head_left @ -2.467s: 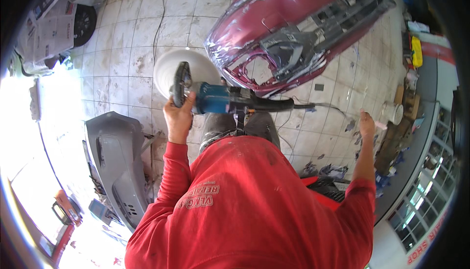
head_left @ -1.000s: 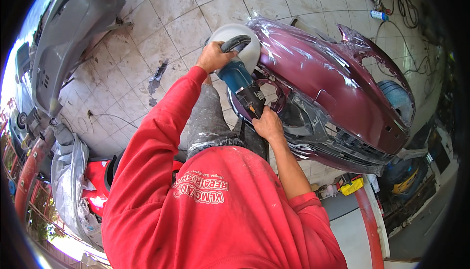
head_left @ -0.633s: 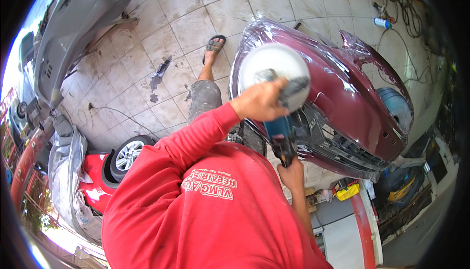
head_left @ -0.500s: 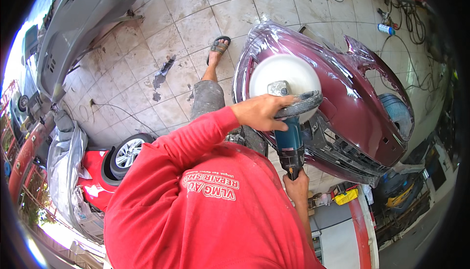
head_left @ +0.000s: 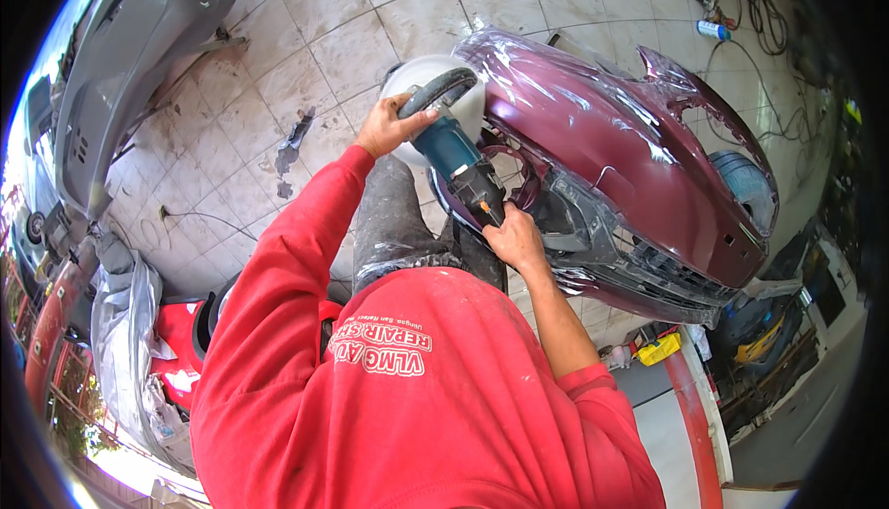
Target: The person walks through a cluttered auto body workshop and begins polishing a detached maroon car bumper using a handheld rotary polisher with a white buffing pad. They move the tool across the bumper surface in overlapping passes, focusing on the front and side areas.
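Note:
A blue-and-black polisher [head_left: 451, 150] with a broad white pad [head_left: 405, 75] is held in front of me, tilted with its pad end far and to the left. My left hand [head_left: 391, 126] is closed on its black loop handle [head_left: 443, 90]. At the rear end, my right hand [head_left: 517, 238] grips the body. Just right of the pad lies a glossy maroon car bumper [head_left: 602, 120], streaked with whitish smears. The pad overlaps the bumper's left end in the view; whether they touch, I cannot tell.
A grey bumper [head_left: 139, 64] stands at the far left. Behind my left arm is a red car part [head_left: 176, 328] beside grey plastic sheeting [head_left: 125, 324]. A blue-and-white can [head_left: 713, 30] and coiled cables [head_left: 764, 18] lie at far right. A yellow pack [head_left: 659, 350] sits near right.
The polisher has swung left, from over the maroon bumper to its left end. Both hands moved with it, keeping their grip, and my right forearm now shows more.

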A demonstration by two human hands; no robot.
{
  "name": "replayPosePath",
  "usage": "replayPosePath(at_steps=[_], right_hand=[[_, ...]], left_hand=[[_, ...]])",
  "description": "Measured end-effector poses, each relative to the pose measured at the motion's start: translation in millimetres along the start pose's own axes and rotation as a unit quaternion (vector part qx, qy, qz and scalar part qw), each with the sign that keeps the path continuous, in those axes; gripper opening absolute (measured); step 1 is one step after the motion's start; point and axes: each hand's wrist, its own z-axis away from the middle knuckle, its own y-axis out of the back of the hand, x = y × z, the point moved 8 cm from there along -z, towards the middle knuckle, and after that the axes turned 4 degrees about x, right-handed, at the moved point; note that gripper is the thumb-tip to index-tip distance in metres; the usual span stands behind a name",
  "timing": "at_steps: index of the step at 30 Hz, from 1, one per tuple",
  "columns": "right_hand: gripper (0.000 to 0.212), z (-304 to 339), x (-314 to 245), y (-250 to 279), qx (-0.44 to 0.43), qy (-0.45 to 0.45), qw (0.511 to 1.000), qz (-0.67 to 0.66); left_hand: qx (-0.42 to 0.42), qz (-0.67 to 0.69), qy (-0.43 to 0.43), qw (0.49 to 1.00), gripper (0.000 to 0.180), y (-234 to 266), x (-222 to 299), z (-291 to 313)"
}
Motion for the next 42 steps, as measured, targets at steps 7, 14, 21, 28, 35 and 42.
replayPosePath(at_steps=[7, 14, 21, 28, 35, 42], right_hand=[[0.045, 103.6, 65.2, 27.3, 0.063, -0.028, 0.997, -0.032], [0.039, 213.2, 114.6, 55.1, 0.104, -0.196, 0.970, -0.095], [0.040, 145.6, 94.3, 32.6, 0.119, -0.074, 0.989, -0.043], [0.043, 43.4, 36.9, 7.5, 0.041, -0.017, 0.999, -0.016], [0.044, 104.2, 87.4, 13.9, 0.107, -0.041, 0.991, -0.074], [0.038, 204.7, 178.4, 16.5, 0.213, -0.137, 0.938, -0.235]], left_hand=[[-0.073, 0.039, -0.089, 0.993, 0.059, -85.4, 67.6, 58.1], [-0.147, -0.054, -0.231, 0.960, 0.052, -173.7, 178.5, 115.2], [-0.091, -0.008, -0.115, 0.989, 0.049, -125.8, 108.3, 82.6], [-0.014, -0.060, -0.032, 0.998, 0.061, -34.2, 25.1, 26.4], [-0.083, -0.041, -0.100, 0.991, 0.048, -102.5, 74.8, 64.6], [-0.192, -0.201, -0.246, 0.929, 0.048, -238.1, 215.0, 134.0]])
